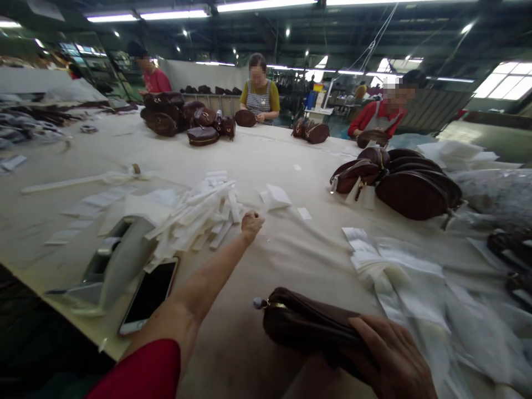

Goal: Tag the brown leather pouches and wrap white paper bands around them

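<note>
My left hand (251, 225) is stretched out over the table, its fingers curled closed. Whatever may be in them is too small to make out. Just left of it lies a loose pile of white paper strips (195, 216), and beyond it some folded white sheets (276, 197). At the lower right my right hand (390, 354) grips the near end of a dark brown leather bag (310, 324). The bag has a gold zipper along its top, with a small wrapped pull at its left end. Part of the bag is hidden under my right hand.
A tape dispenser (118, 260) and a phone (152, 293) lie at the left. More brown bags (415, 188) are stacked at the right, above white sheets (399, 271). Brown bags (162, 113) also stand across the table (266, 149), where several people handle bags.
</note>
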Demonstrator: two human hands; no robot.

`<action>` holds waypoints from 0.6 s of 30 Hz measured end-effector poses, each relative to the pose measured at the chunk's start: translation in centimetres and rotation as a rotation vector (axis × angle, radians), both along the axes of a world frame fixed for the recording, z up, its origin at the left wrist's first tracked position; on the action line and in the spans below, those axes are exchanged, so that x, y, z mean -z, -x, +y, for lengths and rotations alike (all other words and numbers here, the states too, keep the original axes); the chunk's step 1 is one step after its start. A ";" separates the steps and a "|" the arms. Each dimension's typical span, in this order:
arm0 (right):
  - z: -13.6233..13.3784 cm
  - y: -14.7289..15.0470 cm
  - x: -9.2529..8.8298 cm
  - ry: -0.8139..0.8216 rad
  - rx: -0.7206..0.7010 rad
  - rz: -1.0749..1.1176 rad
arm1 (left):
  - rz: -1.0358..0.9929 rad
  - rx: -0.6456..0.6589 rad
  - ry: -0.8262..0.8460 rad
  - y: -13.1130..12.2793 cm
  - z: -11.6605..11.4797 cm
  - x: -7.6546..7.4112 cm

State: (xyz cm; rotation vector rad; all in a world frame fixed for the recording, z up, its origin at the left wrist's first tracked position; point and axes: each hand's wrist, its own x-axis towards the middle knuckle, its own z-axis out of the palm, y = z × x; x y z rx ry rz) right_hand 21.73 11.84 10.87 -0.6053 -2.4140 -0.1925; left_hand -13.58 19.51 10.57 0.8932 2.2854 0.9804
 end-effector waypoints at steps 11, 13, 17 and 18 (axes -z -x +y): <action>-1.2 0.6 -0.2 0.168 0.303 0.317 | 0.430 0.891 -0.764 -11.3 -14.2 -5.7; -1.3 0.5 0.0 0.197 0.321 0.375 | 0.507 0.931 -0.814 -11.9 -14.5 -5.1; -1.4 0.3 0.0 0.152 0.294 0.393 | 0.562 1.003 -0.831 -11.6 -13.6 -5.2; -1.4 0.3 0.0 0.125 0.289 0.376 | 0.573 1.034 -0.811 -11.3 -13.4 -5.4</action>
